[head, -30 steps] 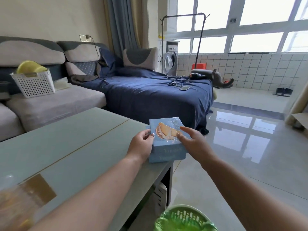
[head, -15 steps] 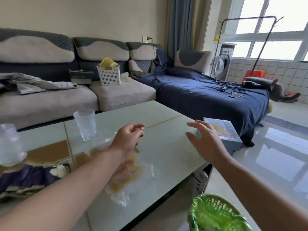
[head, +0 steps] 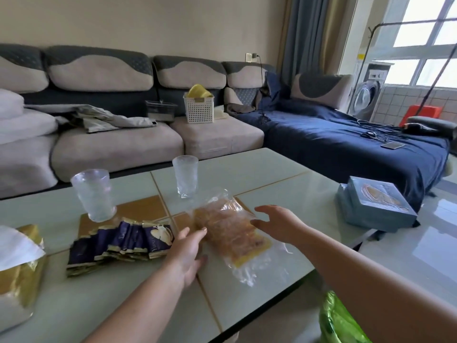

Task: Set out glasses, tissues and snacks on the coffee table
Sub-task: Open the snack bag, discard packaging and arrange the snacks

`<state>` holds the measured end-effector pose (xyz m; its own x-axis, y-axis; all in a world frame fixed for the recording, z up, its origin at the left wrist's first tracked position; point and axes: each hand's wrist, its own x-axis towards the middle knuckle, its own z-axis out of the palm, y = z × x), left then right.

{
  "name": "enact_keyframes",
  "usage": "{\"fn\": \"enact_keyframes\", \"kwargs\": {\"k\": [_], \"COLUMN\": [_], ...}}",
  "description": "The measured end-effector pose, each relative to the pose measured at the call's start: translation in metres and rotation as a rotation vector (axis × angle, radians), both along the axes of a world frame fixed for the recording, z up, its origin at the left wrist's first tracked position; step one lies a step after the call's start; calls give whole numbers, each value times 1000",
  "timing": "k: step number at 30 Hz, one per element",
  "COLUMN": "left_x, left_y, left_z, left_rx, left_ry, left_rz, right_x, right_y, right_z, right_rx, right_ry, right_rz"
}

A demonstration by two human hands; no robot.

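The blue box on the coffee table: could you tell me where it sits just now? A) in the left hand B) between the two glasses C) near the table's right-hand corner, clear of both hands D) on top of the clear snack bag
C: the blue box rests near the right corner of the coffee table, while the left hand and right hand reach for the clear snack bag.

- Two clear glasses [head: 93,194] [head: 185,176] stand upright, centre-left.
- Clear snack bag [head: 232,231] lies flat mid-frame.
- Purple-gold packets [head: 121,241] fanned at lower left.
- Gold tissue pack [head: 17,266] at left edge.
- Blue box [head: 376,206] at right.
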<state>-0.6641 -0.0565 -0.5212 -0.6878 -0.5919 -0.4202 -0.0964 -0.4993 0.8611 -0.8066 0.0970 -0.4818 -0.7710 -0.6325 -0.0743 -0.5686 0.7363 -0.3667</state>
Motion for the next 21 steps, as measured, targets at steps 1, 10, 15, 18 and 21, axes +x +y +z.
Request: {"fn": "enact_keyframes", "kwargs": {"k": [1,10,15,18,21], "left_x": [-2,-27,-33,-39,-42], "left_y": [1,1,11,22,34], "left_z": [0,0,9,17,34], "left_rx": [43,19,87,-37,-206], "left_ry": [21,-19,80,131,179], "left_rz": [-2,-128,-227,-187,-192], "right_x": [1,7,7,14,21], "right_y": [-5,-23,-13,-7,-4], "right_z": [-3,-18,-13,-1,15], "right_rx": [21,-19,-151,-147,-177], "right_ry": [-3,-104,-263,-214,-38], "right_rz": [18,-5,-18,-7,-47]}}
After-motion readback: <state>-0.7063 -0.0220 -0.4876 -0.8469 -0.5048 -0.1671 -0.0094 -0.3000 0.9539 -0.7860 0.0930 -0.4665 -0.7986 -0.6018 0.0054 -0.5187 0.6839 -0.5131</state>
